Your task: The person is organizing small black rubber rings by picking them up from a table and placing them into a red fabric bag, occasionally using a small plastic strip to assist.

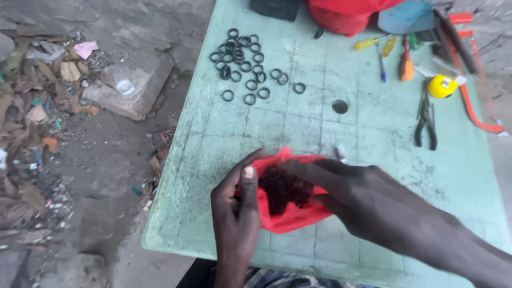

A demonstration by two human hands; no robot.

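On the pale green table (224, 138), a crumpled red bag (290, 210) gapes low in the frame's centre, dark inside, its left edge pinched by the left hand (234, 213) while the right hand's (368, 200) fingers reach in, black rings (242, 64) scattered above.

Red plastic bag (290, 210), crumpled and pulled open, lay near the table's (224, 133) near edge, mouth upward, dark small pieces heaped inside. Pinched at its left rim by the left hand (237, 213); entered from the right by the right hand's (368, 202) fingers.
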